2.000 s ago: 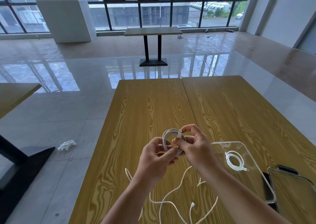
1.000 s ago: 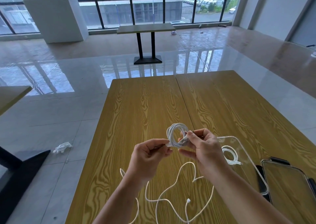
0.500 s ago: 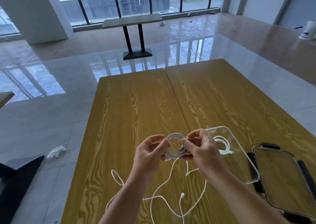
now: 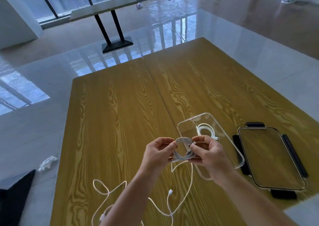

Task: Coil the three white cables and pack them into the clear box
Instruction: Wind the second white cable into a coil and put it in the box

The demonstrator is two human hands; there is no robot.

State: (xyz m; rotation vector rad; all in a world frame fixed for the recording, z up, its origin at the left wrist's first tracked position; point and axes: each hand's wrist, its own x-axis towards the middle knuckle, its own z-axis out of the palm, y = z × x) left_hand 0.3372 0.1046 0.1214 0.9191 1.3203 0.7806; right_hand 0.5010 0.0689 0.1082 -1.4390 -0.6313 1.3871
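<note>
A coiled white cable [image 4: 183,149] hangs in the air between both hands, above the wooden table [image 4: 120,115]. My left hand [image 4: 158,154] pinches the coil's left side. My right hand [image 4: 208,154] pinches its right side, where the strands bunch. The clear box [image 4: 189,123] stands open just right of the hands, with another coiled white cable [image 4: 206,130] lying in it. A loose white cable [image 4: 165,206] sprawls uncoiled on the table under my forearms; part of it is hidden by them.
The box's clear lid [image 4: 269,158] with dark clips lies flat to the right of the box, near the table's right edge. Beyond the table are a glossy tiled floor, a second table [image 4: 103,9] and a white scrap [image 4: 47,162] on the floor at left.
The camera has tilted down and the view shifted. Both hands kept hold of the coil and turned it from upright to a flatter ring, nearer the box.
</note>
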